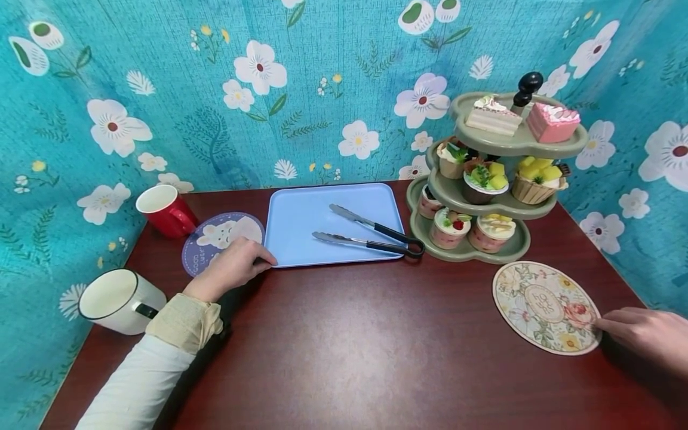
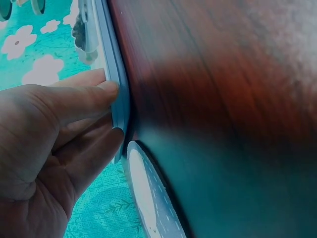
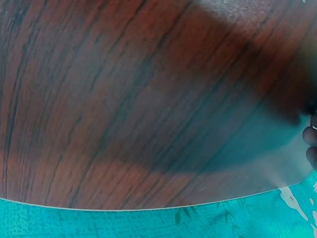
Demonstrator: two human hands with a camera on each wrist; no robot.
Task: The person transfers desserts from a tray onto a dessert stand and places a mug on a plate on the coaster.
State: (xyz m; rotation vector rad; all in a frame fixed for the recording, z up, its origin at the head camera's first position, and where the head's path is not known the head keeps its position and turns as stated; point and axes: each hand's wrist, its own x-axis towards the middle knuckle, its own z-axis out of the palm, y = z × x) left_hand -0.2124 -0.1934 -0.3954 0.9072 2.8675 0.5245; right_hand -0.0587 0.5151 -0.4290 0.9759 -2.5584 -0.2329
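My left hand (image 1: 239,263) pinches the near left corner of a light blue rectangular tray (image 1: 290,227). In the left wrist view, the thumb of my left hand (image 2: 74,111) lies on the tray rim (image 2: 119,84), with fingers under it. Black-handled metal tongs (image 1: 371,243) lie spread on the tray, their handle end past its right edge. At the far right, my right hand (image 1: 647,334) holds the right edge of a round floral coaster (image 1: 524,310) on the table. Only curled fingertips (image 3: 310,141) show in the right wrist view.
A purple rabbit coaster (image 1: 196,242) lies left of the tray. Near it stand a red mug (image 1: 169,218) and a white mug (image 1: 120,310). A green three-tier stand (image 1: 502,257) with cakes and cupcakes rises at the back right. Floral cloth (image 1: 322,89) walls the table's (image 1: 365,346) back and sides.
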